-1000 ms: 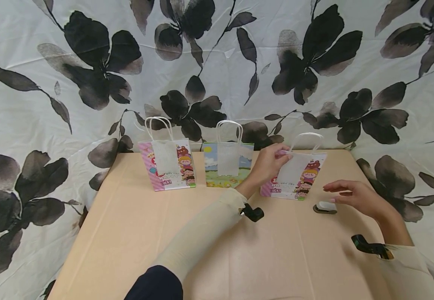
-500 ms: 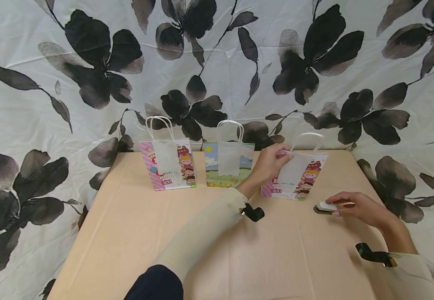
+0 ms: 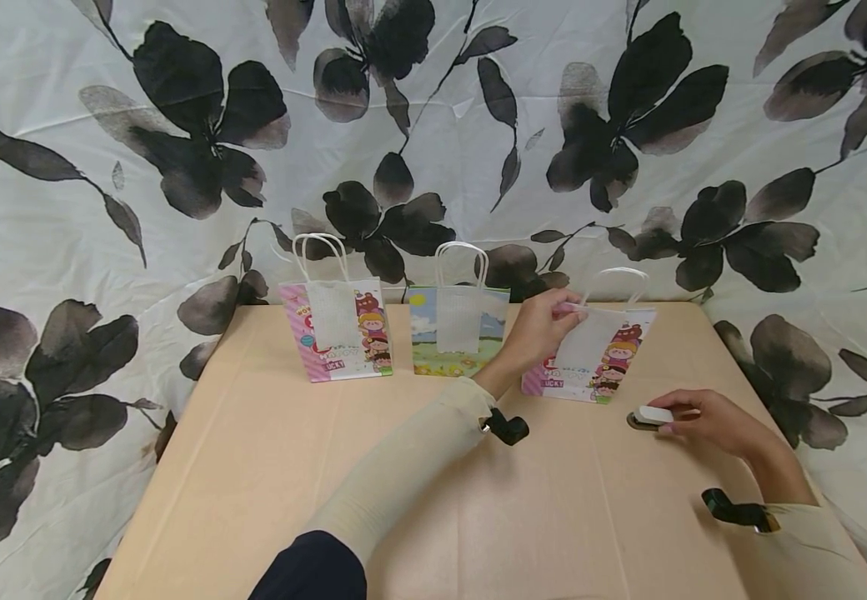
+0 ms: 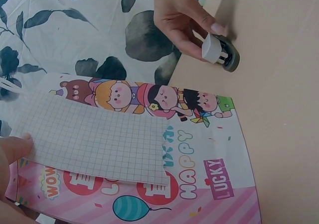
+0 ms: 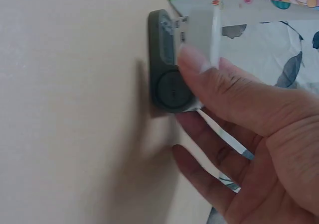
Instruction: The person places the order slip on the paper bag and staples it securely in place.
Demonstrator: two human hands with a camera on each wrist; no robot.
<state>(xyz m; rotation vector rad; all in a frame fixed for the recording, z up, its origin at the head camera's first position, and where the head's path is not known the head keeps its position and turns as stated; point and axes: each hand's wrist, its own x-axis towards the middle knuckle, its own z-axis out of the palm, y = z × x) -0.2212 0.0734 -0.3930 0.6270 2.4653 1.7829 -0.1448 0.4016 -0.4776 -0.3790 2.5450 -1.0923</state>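
Observation:
My left hand (image 3: 537, 329) pinches the upper left edge of the right-hand paper gift bag (image 3: 615, 360), which has a pink stripe and cartoon figures. A sheet of grid paper (image 4: 94, 134) lies against the bag's front at its top, seen in the left wrist view with the left thumb on it. To the right of the bag, my right hand (image 3: 719, 425) grips a small white and dark grey stapler (image 5: 172, 89) between thumb and fingers, low over the table. In the right wrist view the thumb lies on the stapler's side; the fingers behind it are partly hidden.
Two more gift bags stand at the table's back edge: a pink cartoon one (image 3: 302, 333) and a landscape one (image 3: 422, 354), each with white paper on its front. A floral cloth (image 3: 478, 125) hangs behind the tan table (image 3: 516, 508).
My right hand has come down to the stapler and taken hold of it. The left hand has kept its pinch on the bag, and the bags stay put.

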